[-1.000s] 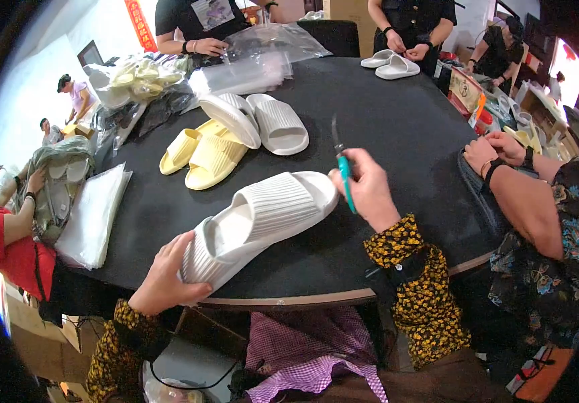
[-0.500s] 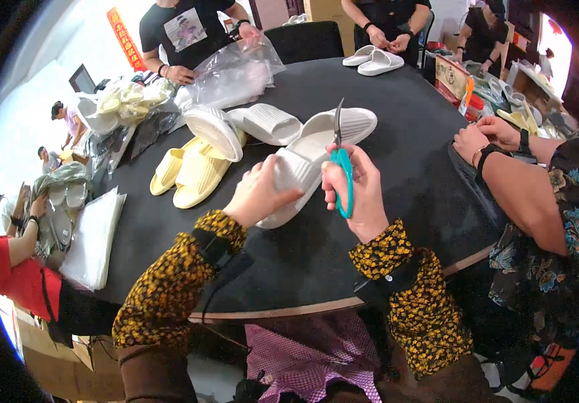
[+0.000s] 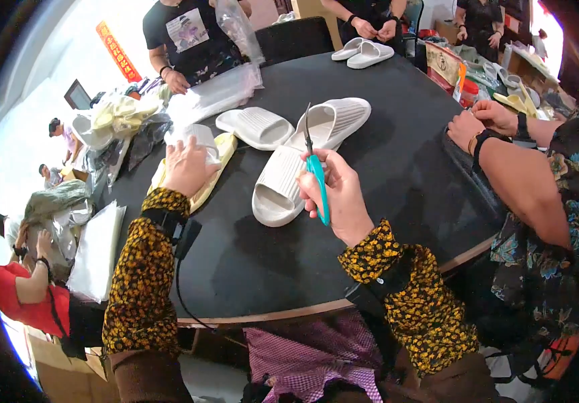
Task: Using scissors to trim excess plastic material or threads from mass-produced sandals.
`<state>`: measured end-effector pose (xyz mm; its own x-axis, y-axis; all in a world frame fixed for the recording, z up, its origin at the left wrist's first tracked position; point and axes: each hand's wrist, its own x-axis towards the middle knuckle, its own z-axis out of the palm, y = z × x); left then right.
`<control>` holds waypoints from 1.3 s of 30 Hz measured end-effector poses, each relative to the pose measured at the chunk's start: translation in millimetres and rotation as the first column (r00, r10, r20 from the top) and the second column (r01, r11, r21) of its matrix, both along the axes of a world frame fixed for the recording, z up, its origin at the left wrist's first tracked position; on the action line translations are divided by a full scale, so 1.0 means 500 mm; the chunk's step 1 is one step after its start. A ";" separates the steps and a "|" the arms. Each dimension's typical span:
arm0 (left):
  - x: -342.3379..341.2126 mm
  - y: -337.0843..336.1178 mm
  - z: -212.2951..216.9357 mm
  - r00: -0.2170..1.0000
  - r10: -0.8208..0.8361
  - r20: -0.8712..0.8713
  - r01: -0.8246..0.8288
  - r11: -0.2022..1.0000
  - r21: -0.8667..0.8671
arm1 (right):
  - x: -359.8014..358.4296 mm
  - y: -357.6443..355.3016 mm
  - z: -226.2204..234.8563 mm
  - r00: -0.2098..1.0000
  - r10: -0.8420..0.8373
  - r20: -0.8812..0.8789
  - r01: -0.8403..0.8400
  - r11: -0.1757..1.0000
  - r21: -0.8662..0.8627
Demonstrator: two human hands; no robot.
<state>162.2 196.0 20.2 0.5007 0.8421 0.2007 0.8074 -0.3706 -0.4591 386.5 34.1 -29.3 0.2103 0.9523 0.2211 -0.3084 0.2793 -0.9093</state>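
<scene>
My left hand (image 3: 188,166) is closed on a pale grey slipper (image 3: 203,140) above a pair of yellow slippers (image 3: 214,180); the hand hides much of all three. In my right hand (image 3: 340,196) is a pair of scissors (image 3: 319,187) with teal handles, their dark pointed blades upward. Just left of the scissors lies a grey slipper (image 3: 277,191) with a ribbed strap. Behind it, another grey slipper (image 3: 340,122) points away to the right. A further grey slipper (image 3: 261,127) rests between that one and my left hand.
The dark round table (image 3: 403,168) has clear plastic bags (image 3: 215,94) at the back and a stack of bags (image 3: 98,252) at left. Bagged slippers (image 3: 118,114) pile up beyond. White slippers (image 3: 363,54) sit before a co-worker. Another person's hands (image 3: 480,127) work at right.
My left hand has moved left from the middle grey slipper to the one over the yellow pair. My right hand has shifted slightly left with the scissors. The co-worker opposite has lifted a plastic bag.
</scene>
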 end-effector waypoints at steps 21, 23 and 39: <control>-0.103 -0.013 -0.081 0.976 -0.053 0.212 0.048 0.998 0.029 | 0.002 0.009 -0.017 0.989 -0.027 0.146 0.027 1.000 0.004; -0.100 -0.006 -0.084 0.974 -0.075 0.212 0.065 0.996 0.055 | 0.003 0.007 -0.014 0.985 -0.033 0.168 0.032 0.999 0.010; 0.158 -0.035 -0.106 0.591 -0.440 0.676 0.490 0.862 0.132 | 0.011 -0.004 -0.009 0.995 -0.020 0.100 0.019 1.000 0.020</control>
<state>241.0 178.6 -32.9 0.5800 0.5560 0.5954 0.5898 -0.7908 0.1639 392.2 32.0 -33.9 0.2047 0.9436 0.2602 -0.2107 0.3021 -0.9297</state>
